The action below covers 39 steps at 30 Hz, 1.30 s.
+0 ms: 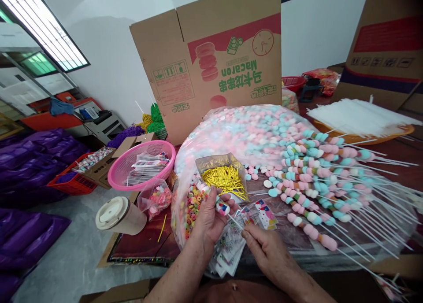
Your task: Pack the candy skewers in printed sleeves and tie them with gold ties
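Note:
My left hand is curled around a wrapped candy skewer, whose printed wrapper shows between the fingers. The skewer's white stick runs down to the right, and my right hand pinches its lower end. Below and between the hands lie clear printed plastic sleeves. Just beyond my left hand stands an open bag of gold twist ties. Ring-shaped candies in a clear bag are at its left. A pile of pink, blue and white candy skewers lies to the right.
Behind is a large bag of pastel candies before a cardboard box. At left are a pink basket of filled wrappers, a lidded cup and a small candy bag. White sticks fill an orange tray at right.

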Each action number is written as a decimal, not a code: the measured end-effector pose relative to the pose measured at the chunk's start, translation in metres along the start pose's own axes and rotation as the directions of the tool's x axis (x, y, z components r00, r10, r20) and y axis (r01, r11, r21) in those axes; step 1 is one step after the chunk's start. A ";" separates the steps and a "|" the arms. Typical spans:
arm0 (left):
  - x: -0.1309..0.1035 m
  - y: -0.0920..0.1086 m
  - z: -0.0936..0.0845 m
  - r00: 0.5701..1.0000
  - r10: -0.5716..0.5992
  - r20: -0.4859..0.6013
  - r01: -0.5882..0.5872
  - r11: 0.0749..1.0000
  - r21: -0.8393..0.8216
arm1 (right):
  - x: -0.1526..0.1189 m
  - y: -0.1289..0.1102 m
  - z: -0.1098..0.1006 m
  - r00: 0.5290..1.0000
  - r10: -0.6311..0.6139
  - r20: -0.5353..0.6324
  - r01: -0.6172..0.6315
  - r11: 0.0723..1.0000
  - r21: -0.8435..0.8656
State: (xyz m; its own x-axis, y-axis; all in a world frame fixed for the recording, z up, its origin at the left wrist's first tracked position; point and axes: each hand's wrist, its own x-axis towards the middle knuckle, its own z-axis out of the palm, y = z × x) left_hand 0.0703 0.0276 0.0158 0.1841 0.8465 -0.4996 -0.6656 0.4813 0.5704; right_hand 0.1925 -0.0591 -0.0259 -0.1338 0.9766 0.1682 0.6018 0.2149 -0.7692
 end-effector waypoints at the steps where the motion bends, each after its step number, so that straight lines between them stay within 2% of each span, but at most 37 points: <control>1: 0.002 0.002 0.000 0.999 0.014 -0.038 -0.015 1.000 -0.009 | -0.001 0.000 0.001 0.999 -0.040 -0.021 0.039 0.997 -0.066; 5: 0.010 0.010 0.000 0.985 0.113 -0.133 -0.122 0.991 -0.062 | -0.006 0.003 0.008 0.979 -0.194 -0.061 0.164 0.929 -0.331; 9: 0.010 0.013 -0.003 0.989 0.112 -0.093 -0.123 0.985 -0.120 | -0.007 0.004 0.010 0.970 -0.234 -0.071 0.193 0.909 -0.369; 12: 0.007 0.009 -0.004 0.995 0.097 -0.039 -0.101 0.988 -0.114 | -0.006 0.000 0.007 0.979 -0.194 -0.062 0.169 0.946 -0.276; 16: 0.004 0.002 -0.004 0.993 0.076 0.087 -0.070 0.995 -0.071 | -0.004 -0.007 -0.002 0.999 -0.048 0.005 0.048 0.998 -0.029; 20: -0.001 -0.010 -0.001 0.986 0.022 0.163 -0.013 0.998 -0.058 | 0.002 -0.011 -0.004 0.991 0.104 0.079 -0.121 0.961 0.249; 22: -0.004 -0.020 0.000 0.985 0.005 0.173 0.005 0.998 -0.055 | 0.007 -0.011 0.000 0.989 0.146 0.035 -0.150 0.937 0.314; 24: -0.008 -0.028 0.000 0.986 -0.018 0.169 0.027 0.998 -0.049 | 0.010 -0.009 0.003 0.987 0.152 -0.045 -0.128 0.934 0.335; 27: -0.009 -0.028 -0.005 0.989 -0.040 0.144 0.044 0.999 -0.026 | 0.012 -0.006 0.003 0.985 0.136 -0.106 -0.099 0.951 0.294; 31: -0.008 -0.021 -0.009 0.986 -0.092 0.137 0.081 0.993 0.082 | 0.011 -0.003 0.001 0.990 0.096 -0.101 -0.076 0.980 0.183; 33: -0.008 -0.028 -0.006 0.987 -0.109 0.120 0.086 0.980 0.180 | 0.012 -0.003 0.004 0.991 0.077 -0.105 -0.061 0.987 0.152; 35: -0.010 -0.039 -0.002 0.992 -0.063 0.105 0.027 0.949 0.314 | 0.014 -0.002 0.010 0.987 0.085 -0.133 -0.070 0.991 0.117; 37: -0.013 -0.049 -0.001 0.994 0.020 0.107 -0.069 0.876 0.478 | 0.017 0.001 0.016 0.981 0.112 -0.159 -0.098 0.991 0.093; 39: -0.021 -0.050 -0.004 0.984 0.068 0.162 -0.159 0.734 0.661 | 0.019 0.006 0.019 0.978 0.130 -0.162 -0.113 0.987 0.112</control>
State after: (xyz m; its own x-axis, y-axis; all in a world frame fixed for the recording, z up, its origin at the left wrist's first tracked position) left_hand 0.0966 -0.0151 -0.0050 0.2530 0.9029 -0.3475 -0.0396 0.3686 0.9287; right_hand 0.1790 -0.0395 -0.0388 0.0752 0.9835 0.1646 0.5208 0.1021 -0.8476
